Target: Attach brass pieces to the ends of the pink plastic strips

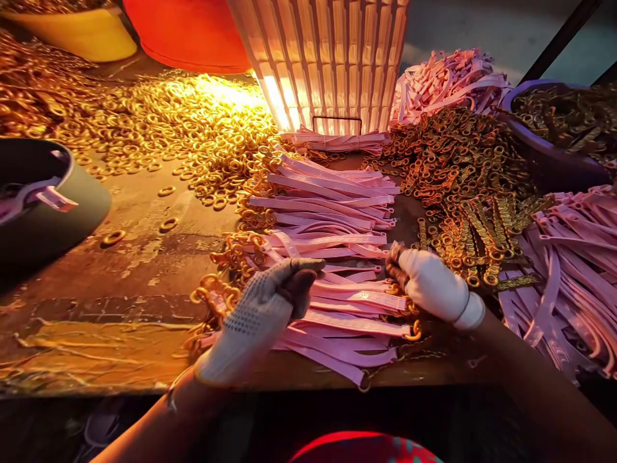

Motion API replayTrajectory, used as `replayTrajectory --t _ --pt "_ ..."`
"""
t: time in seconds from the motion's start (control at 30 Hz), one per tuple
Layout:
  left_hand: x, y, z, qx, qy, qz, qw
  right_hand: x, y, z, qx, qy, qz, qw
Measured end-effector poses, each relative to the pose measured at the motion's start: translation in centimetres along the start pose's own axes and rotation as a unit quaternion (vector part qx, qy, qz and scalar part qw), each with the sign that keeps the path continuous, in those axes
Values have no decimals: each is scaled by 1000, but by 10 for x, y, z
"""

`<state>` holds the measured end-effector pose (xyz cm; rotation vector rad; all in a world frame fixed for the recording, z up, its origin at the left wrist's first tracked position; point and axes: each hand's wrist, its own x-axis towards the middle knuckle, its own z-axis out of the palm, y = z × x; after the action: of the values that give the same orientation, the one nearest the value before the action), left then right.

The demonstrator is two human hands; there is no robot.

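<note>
Two grips face each other over a row of pink straps (357, 297) on the desk (159, 270), the left grip (258, 308) above the ringed ends and the right grip (429, 283) at the opposite ends. Both are closed, fingers bunched and pointing inward; whether a strap or small part is pinched in either cannot be told. That facing pose probably lets both ends of a strap be handled without turning it.

The straps lie side by side, running crosswise between the grips — likely so that each can be picked out singly and the ends kept lined up. Beyond the left grip, loose rings (231, 161) spread across the desk; beyond the right grip, clasps (467, 238) are heaped. Each supply seems set on one side to keep the parts from mixing.

More straps (554, 308) lie to the right of the right grip, within easy reach. Straight ahead of both grips, a bundle (337, 140) lies at the foot of the slatted panel (332, 71) — perhaps tied to keep it together.
</note>
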<state>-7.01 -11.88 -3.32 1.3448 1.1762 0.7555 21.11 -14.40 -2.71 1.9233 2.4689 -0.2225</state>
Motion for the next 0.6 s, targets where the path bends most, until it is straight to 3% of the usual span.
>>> replayTrajectory --t 0.1,0.23,0.33,0.47,0.6 --pt "2 20 14 -202 -83 -133 967 -14 -13 -2 -52 -40 1 998" --pt "4 27 26 -286 -162 -163 930 -17 -5 -5 -31 88 -74 993" --pt "3 21 31 -295 -182 -155 925 -16 -6 -8 20 161 -109 981" --pt "2 16 33 -311 -162 -150 924 -20 -25 -11 86 187 -114 972" --pt "1 19 34 -205 -170 -101 959 -21 -45 -14 170 193 -99 961"
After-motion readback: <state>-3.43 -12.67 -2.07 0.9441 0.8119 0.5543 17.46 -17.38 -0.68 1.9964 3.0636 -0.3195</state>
